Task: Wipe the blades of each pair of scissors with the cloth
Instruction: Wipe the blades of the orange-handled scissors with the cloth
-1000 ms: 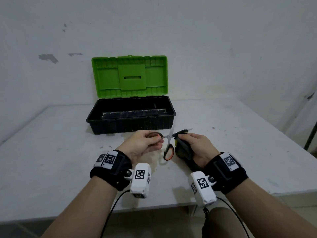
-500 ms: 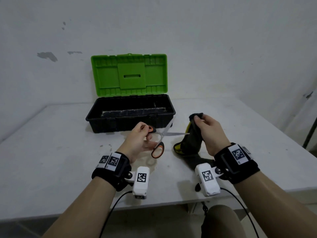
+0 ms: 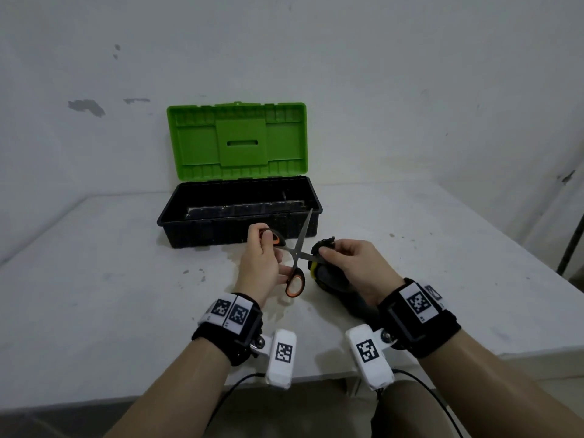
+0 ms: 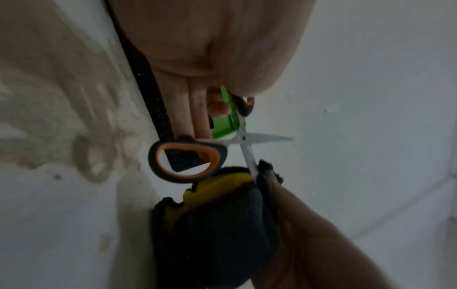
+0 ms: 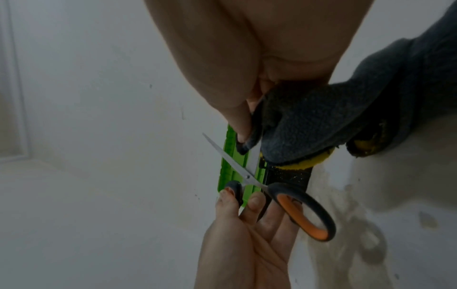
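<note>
Scissors (image 3: 295,257) with orange-and-black handles are up off the white table (image 3: 94,279), blades spread wide in an X, just in front of the open green-lidded toolbox (image 3: 240,197). My left hand (image 3: 260,263) grips them by the handles: thumb curled on the upper loop, fingers along the shank, lower loop hanging free. My right hand (image 3: 354,263) pinches the dark grey cloth (image 3: 328,273) with a yellow edge, thumb and fingertips folding it round the blade that points right. In the right wrist view the fold covers that blade's outer part, steel bare near the pivot. Other blade points up toward the toolbox, nothing touching it. Rest of the cloth hangs down to the table. Progress, my read: mid-wipe on one blade of this pair. Can't tell from the steel whether the free blade is clean. No second pair visible anywhere; toolbox interior is too dark to say what's in it, so the remaining count is unknown.
</note>
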Tool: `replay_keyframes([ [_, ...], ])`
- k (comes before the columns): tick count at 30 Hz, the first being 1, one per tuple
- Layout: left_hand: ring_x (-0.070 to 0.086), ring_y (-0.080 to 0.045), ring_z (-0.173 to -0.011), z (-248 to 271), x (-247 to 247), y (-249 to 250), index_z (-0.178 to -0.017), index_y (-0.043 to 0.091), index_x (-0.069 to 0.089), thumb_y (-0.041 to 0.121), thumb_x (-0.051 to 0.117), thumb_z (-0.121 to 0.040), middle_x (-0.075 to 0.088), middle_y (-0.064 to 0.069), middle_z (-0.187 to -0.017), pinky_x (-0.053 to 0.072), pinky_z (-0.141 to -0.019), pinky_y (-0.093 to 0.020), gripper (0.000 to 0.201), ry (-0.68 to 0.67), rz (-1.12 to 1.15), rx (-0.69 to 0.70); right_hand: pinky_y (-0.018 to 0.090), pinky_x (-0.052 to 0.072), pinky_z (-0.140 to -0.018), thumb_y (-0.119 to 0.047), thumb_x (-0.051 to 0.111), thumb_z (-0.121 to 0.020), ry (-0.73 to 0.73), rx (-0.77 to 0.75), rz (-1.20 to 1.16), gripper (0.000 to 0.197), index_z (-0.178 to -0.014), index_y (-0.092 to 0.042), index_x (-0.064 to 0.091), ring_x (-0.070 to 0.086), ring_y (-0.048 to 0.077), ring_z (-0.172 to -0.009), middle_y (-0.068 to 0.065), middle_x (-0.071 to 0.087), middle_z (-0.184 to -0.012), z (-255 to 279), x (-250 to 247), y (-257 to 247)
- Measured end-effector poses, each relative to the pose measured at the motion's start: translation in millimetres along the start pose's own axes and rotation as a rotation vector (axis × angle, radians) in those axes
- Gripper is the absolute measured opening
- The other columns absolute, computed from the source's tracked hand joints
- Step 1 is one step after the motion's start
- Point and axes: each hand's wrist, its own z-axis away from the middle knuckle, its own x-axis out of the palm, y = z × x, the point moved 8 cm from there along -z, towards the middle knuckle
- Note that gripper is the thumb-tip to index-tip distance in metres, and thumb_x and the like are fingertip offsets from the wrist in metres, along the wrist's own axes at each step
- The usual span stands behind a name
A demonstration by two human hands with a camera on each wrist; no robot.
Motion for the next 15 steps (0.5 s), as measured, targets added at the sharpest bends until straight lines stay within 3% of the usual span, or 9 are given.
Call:
replay_keyframes([
  [4,0.065,-0.032,-0.066,3.6,-3.7,-0.5,-0.103,0.037,0.045,0.035,0.026,-0.108,0.055,-0.008,-0.084,0.061,-0.055,-0.054,0.019,0.106,-0.043,0.037,0.032,0.053,-0.062,-0.013,0.069,-0.088,-0.006,0.017,-0.148,0.011,-0.081,-0.004,0.068,0.062,0.024,-0.066,0.013,0.067,-0.072,7.7,7.6,0.2],
  [7,0.063,-0.025,-0.062,5.4,-0.9,-1.5,-0.11,0.034,0.043,0.036,0.029,-0.109,0.06,-0.009,-0.078,0.062,-0.062,-0.055,0.014,0.109,0.027,0.015,0.041,0.054,-0.068,-0.008,0.065,-0.09,-0.015,0.106,-0.304,0.009,-0.084,-0.002,0.067,0.062,0.026,-0.064,0.017,0.067,-0.075,9.6,14.0,8.5],
  [10,0.068,-0.028,-0.06,3.7,2.9,-6.2,-0.121,0.029,0.04,0.044,0.034,-0.107,0.065,-0.01,-0.08,0.059,-0.058,-0.043,0.021,0.089,0.09,-0.085,0.044,0.052,-0.07,-0.007,0.064,-0.091,0.008,0.155,-0.372,0.01,-0.086,0.001,0.067,0.058,0.026,-0.06,0.019,0.064,-0.073,8.2,15.2,14.8],
  [13,0.07,-0.031,-0.056,-0.6,6.1,-10.4,-0.106,0.017,0.051,0.051,0.033,-0.105,0.063,-0.015,-0.084,0.055,-0.055,-0.037,0.039,0.064,0.138,-0.167,0.041,0.053,-0.067,-0.006,0.065,-0.09,0.017,0.157,-0.357,0.01,-0.083,0.0,0.068,0.059,0.026,-0.059,0.018,0.064,-0.071,8.0,16.5,14.7],
  [15,0.071,-0.034,-0.068,-2.5,7.9,-13.8,-0.108,0.017,0.056,0.057,0.033,-0.104,0.066,-0.017,-0.092,0.059,-0.059,-0.039,0.046,0.051,0.131,-0.214,0.042,0.054,-0.069,-0.006,0.065,-0.09,0.014,0.159,-0.35,0.009,-0.082,-0.002,0.068,0.06,0.026,-0.06,0.017,0.065,-0.071,8.5,17.7,15.0],
])
